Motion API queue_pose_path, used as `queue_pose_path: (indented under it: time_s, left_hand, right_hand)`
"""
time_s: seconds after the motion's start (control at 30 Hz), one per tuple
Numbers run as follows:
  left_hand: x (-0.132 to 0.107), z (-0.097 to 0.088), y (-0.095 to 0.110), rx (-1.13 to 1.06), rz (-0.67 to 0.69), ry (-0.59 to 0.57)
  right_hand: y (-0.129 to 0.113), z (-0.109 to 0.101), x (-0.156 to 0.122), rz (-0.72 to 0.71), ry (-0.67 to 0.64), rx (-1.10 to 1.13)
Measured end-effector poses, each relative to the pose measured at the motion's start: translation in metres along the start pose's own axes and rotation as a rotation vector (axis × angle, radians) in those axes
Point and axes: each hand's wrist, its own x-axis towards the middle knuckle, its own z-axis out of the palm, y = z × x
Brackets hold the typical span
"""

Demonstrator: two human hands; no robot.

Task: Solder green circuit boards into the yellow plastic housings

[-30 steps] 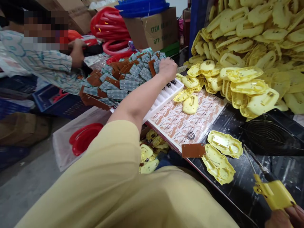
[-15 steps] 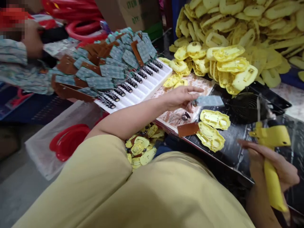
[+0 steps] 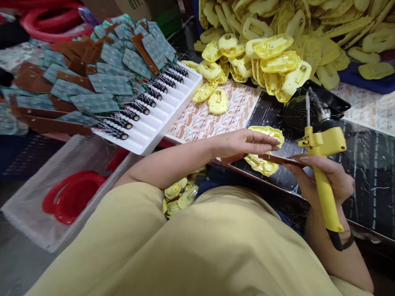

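Note:
My right hand (image 3: 335, 176) is closed around the yellow handle of a soldering gun (image 3: 327, 142), its metal tip pointing up and away. The same hand's thumb and fingertips pinch the end of a thin brown circuit board (image 3: 282, 159), seen nearly edge-on. My left hand (image 3: 239, 144) hovers just above that board with its fingers stretched toward the right; fine wires show near the fingertips. Beneath the hands lie a yellow plastic shell half (image 3: 262, 165) and another shell half (image 3: 271, 132), both partly hidden. A second brown piece (image 3: 233, 158) shows under my left wrist.
On the left, a white foam tray (image 3: 140, 142) bears many circuit boards (image 3: 101, 84) wired to small black round parts. Yellow shells (image 3: 271, 61) are heaped at the back. A black coiled stand (image 3: 298, 113) sits behind the gun. Red parts (image 3: 77, 193) lie in a plastic-lined bin.
My right hand has come inward with the soldering gun and now pinches a board. The bluish board in my left hand no longer shows there. The view has shifted right.

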Motion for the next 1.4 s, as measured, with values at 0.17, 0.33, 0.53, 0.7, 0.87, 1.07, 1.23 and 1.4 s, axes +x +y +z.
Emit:
queue_pose_path:
  time_s: [0.17,0.33,0.53,0.7,0.87,1.07,1.23,1.4]
  left_hand:
    - [0.012,0.019,-0.006,-0.258,0.008,0.208]
    - [0.007,0.009,0.014,-0.054,0.029,0.359]
    - [0.021,-0.029,0.044,0.821,0.077,0.246]
    - [0.06,-0.035,0.025,1.284,0.048,0.224]
    - [0.075,-0.03,0.005,1.361,0.087,0.188]
    - [0.077,-0.029,0.001,1.319,0.129,0.17]
    - [0.087,-0.027,0.004,1.355,0.127,0.136]
    - [0.093,-0.022,0.006,1.449,0.04,0.09]
  right_hand:
    - [-0.005,0.006,0.002,-0.042,-0.033,-0.037]
    - [-0.009,0.002,-0.004,-0.16,-0.086,-0.141]
    - [0.028,0.002,-0.015,0.079,-0.153,-0.064]
    - [0.073,0.023,-0.012,0.055,-0.391,-0.115]
    - [0.07,0.029,-0.015,0.092,-0.441,-0.152]
    - [0.028,0.004,-0.012,0.036,-0.217,-0.15]
    - [0.008,-0.035,-0.034,0.149,-0.01,-0.349]
    - [0.006,-0.043,-0.058,0.264,0.166,-0.42]
